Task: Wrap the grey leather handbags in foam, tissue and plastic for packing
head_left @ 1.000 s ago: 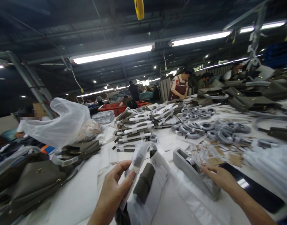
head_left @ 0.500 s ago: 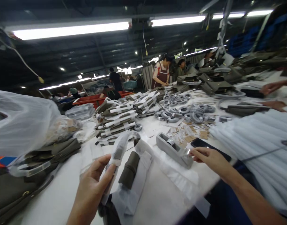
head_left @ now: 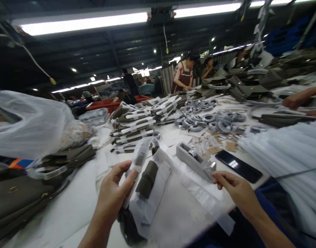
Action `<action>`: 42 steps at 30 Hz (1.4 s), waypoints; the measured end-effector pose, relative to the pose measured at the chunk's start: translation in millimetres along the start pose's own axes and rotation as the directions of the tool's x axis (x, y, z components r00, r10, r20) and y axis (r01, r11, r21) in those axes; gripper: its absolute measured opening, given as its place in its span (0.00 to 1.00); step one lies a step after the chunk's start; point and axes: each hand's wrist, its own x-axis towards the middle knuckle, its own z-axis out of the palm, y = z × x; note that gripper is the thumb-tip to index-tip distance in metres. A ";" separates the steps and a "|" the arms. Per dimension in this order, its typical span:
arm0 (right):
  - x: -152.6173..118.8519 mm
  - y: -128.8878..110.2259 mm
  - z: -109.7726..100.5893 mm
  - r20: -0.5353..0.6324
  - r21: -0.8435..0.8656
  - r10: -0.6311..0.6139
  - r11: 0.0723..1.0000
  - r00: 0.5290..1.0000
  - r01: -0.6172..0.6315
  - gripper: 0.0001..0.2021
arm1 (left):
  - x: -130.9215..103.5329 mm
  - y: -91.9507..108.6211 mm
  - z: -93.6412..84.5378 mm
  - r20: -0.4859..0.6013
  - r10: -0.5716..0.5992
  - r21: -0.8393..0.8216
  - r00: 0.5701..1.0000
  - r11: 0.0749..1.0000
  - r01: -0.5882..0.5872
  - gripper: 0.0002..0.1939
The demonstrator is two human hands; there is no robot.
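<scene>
My left hand (head_left: 114,189) is closed on a wrapped strap (head_left: 138,158), a curved band covered in whitish wrapping, with thumb and fingers on either side. Beside it lies a rolled olive fabric piece (head_left: 147,179) with white wrapping sheet (head_left: 160,186) around it; the strap seems to belong to this bundle. To the right stands a grey tape dispenser (head_left: 192,160) with a roll in it. My right hand (head_left: 234,187) pinches at its front end, where a shiny bit of clear tape (head_left: 213,166) shows near the fingertips.
Wrapped olive bundles (head_left: 133,125) are stacked ahead, beside grey coiled straps (head_left: 222,120) and small tan tags (head_left: 214,144). A phone (head_left: 238,166) and white padded sheets (head_left: 287,144) lie right. Olive bags (head_left: 23,199) sit left. A co-worker's hand (head_left: 297,100) is far right.
My right hand has drawn back a little toward me, away from the dispenser's front, uncovering more of the phone. My left hand keeps its hold on the strap. The view has shifted slightly.
</scene>
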 end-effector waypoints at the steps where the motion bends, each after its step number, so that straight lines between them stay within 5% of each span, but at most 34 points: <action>1: -4.1 -18.2 9.4 0.048 0.055 -0.055 0.997 0.997 0.052 0.19 | -0.4 0.8 1.8 0.034 0.020 -0.001 0.999 1.000 -0.020 0.24; 4: -14.6 -73.6 43.5 0.216 0.251 -0.231 0.952 0.949 0.175 0.16 | -1.3 5.2 4.4 0.093 0.078 0.055 0.993 0.995 -0.083 0.17; 7: -21.8 -118.7 80.2 0.366 0.389 -0.385 0.890 0.847 0.237 0.14 | -4.2 13.5 4.4 0.068 0.128 0.129 0.989 0.982 -0.136 0.13; 9: -23.1 -139.3 102.7 0.416 0.422 -0.440 0.869 0.796 0.259 0.14 | -7.1 18.7 4.4 0.050 0.159 0.151 0.986 0.975 -0.164 0.13; 12: -19.9 -156.4 130.0 0.429 0.427 -0.451 0.865 0.783 0.264 0.15 | -10.6 22.1 5.1 0.046 0.192 0.151 0.980 0.969 -0.196 0.12; 17: -12.4 -163.2 151.2 0.451 0.342 -0.353 0.917 0.820 0.207 0.20 | -11.4 18.4 5.1 0.017 0.217 0.166 0.976 0.962 -0.216 0.13; 24: -9.8 -164.3 146.8 0.541 0.207 -0.264 0.962 0.798 0.178 0.21 | -13.5 18.4 -1.4 0.047 0.214 0.159 0.976 0.963 -0.219 0.14; 35: -17.6 -151.5 147.6 0.475 0.163 -0.485 0.869 0.734 0.468 0.17 | -13.9 17.3 0.3 0.013 0.254 0.234 0.967 0.940 -0.250 0.13; 42: -12.8 -147.6 151.7 0.516 0.340 -0.412 0.903 0.751 0.262 0.08 | -20.0 14.4 4.4 0.066 0.268 0.238 0.961 0.931 -0.276 0.14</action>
